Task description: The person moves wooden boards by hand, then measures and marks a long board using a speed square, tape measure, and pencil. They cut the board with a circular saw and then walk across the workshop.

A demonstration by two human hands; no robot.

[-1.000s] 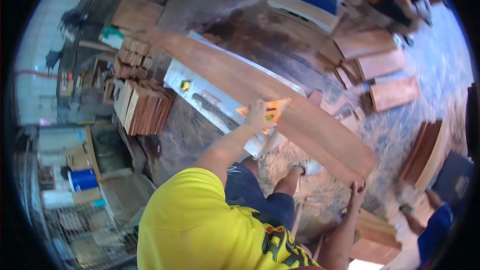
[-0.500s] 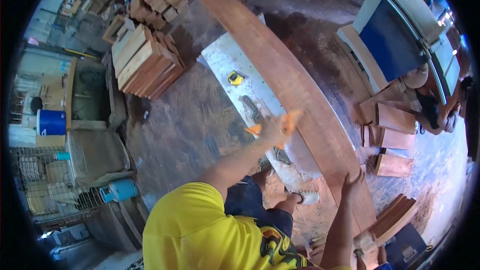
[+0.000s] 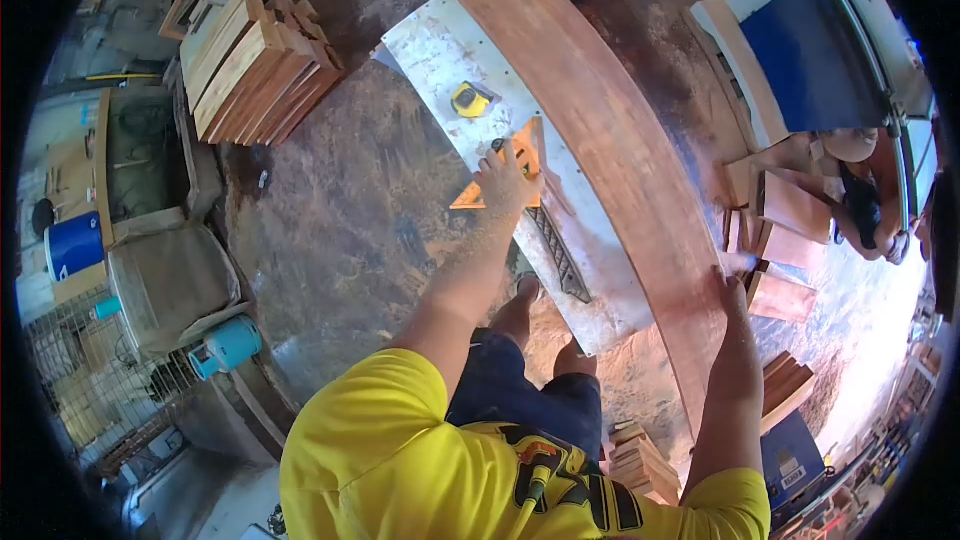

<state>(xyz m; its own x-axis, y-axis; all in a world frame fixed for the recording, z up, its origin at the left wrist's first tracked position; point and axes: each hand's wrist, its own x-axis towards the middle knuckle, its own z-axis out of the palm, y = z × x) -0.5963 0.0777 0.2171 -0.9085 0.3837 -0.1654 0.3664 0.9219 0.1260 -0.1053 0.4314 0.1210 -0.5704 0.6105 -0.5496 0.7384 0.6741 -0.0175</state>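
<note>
Toward twelve o'clock, left hand (image 3: 508, 180): gripping the orange square (image 3: 530, 145), now sliding clear of the board (image 3: 610, 110) toward the tape measure (image 3: 469, 100).
Four o'clock, right hand (image 3: 732, 290): still holding the board's edge, fingers partly hidden.

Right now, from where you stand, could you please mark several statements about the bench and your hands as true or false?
1. The left hand is on the orange triangular square. True.
2. The yellow tape measure lies on top of the long plank. False: the yellow tape measure lies on the white bench top, beside the plank.
3. The right hand touches the long plank. True.
4. The long plank's near end stops short of the bench's near end. False: it reaches past it.
5. A stack of boards is to the left of the bench. True.
</note>
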